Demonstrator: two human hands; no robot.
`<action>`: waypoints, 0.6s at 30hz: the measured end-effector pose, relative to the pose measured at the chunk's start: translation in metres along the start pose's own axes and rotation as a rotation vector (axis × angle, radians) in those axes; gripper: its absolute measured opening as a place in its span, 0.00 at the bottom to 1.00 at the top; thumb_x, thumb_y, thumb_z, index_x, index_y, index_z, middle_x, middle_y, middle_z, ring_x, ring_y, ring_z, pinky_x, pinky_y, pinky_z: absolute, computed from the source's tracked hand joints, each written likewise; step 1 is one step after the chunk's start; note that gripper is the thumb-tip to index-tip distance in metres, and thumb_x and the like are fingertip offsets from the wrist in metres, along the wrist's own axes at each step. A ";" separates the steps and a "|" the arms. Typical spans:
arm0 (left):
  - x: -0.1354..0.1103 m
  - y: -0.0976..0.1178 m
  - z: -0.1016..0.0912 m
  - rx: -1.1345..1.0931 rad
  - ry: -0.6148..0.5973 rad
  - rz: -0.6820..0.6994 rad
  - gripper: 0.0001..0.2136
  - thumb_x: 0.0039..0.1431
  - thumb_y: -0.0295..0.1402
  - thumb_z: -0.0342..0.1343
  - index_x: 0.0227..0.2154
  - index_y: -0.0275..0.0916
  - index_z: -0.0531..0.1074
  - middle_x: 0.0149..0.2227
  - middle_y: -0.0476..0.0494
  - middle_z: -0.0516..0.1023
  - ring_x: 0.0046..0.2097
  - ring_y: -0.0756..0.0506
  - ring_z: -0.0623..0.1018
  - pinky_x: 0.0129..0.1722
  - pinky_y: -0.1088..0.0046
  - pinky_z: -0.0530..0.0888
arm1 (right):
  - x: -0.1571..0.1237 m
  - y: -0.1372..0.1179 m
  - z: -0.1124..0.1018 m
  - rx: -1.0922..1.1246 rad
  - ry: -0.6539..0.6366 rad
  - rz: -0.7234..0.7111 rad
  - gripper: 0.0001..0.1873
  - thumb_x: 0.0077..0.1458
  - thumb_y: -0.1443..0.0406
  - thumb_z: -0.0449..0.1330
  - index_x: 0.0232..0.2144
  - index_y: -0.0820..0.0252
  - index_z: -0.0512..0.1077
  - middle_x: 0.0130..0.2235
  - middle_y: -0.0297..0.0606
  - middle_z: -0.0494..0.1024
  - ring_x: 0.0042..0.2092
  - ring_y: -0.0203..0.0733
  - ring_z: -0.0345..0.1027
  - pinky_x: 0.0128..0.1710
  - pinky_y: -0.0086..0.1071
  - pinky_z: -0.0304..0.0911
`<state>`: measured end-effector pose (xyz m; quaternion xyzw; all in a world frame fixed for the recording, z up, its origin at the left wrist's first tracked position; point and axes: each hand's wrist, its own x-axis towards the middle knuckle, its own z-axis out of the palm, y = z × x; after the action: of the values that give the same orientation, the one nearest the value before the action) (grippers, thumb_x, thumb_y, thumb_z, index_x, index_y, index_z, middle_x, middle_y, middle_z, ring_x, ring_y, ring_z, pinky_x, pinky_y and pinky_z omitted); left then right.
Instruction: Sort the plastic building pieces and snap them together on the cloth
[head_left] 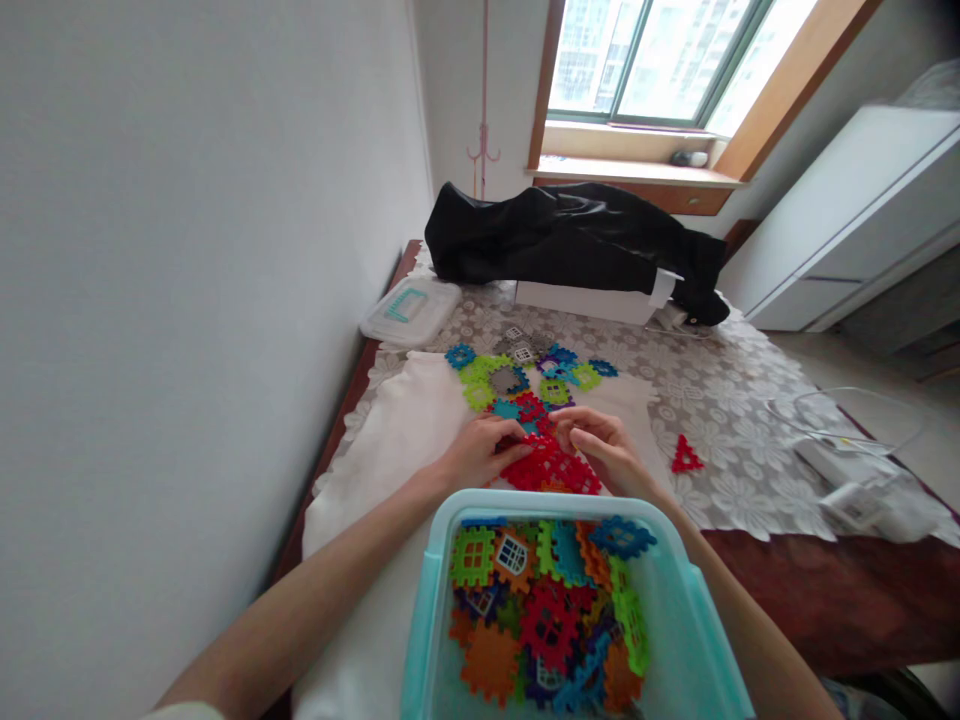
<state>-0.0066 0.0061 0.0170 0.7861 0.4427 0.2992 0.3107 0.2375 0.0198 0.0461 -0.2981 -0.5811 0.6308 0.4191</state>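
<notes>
Both my hands rest on a red assembly of interlocking plastic tiles (551, 470) lying on a white cloth (405, 430). My left hand (480, 450) has its fingers curled and pinches the assembly's left edge. My right hand (604, 447) pinches its upper right part with bent fingers. Just beyond lies a loose spread of blue, green, grey and red tiles (525, 375). Close to me a light blue plastic bin (679, 610) holds several coloured tiles.
A single red triangle piece (685, 456) lies on the lace tablecloth at right. A clear lid (409, 310) sits at back left, a black garment (570, 240) over a white box behind. White cables and adapters (847, 470) lie at right. A wall runs along the left.
</notes>
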 end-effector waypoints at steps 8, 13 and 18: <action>0.001 -0.001 0.000 0.003 0.009 0.018 0.09 0.68 0.39 0.61 0.37 0.39 0.80 0.34 0.47 0.84 0.37 0.48 0.79 0.42 0.72 0.70 | 0.008 0.023 0.009 -0.482 0.078 -0.076 0.16 0.60 0.52 0.68 0.35 0.58 0.81 0.29 0.35 0.77 0.30 0.38 0.64 0.32 0.32 0.59; 0.000 0.000 0.000 -0.012 0.018 -0.001 0.11 0.68 0.40 0.60 0.37 0.39 0.80 0.35 0.46 0.84 0.36 0.48 0.79 0.42 0.72 0.70 | 0.007 0.027 0.007 -0.601 0.064 -0.115 0.13 0.62 0.54 0.66 0.35 0.57 0.81 0.30 0.36 0.80 0.31 0.40 0.68 0.33 0.33 0.63; -0.001 0.003 -0.003 0.026 0.000 -0.001 0.14 0.70 0.44 0.57 0.39 0.40 0.81 0.36 0.45 0.85 0.38 0.47 0.79 0.44 0.69 0.71 | 0.009 0.025 0.001 -0.440 0.220 -0.065 0.16 0.59 0.51 0.68 0.33 0.58 0.80 0.30 0.36 0.79 0.29 0.38 0.66 0.31 0.32 0.61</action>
<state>-0.0076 0.0049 0.0212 0.7899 0.4469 0.2933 0.3006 0.2275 0.0278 0.0225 -0.4303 -0.6646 0.4389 0.4248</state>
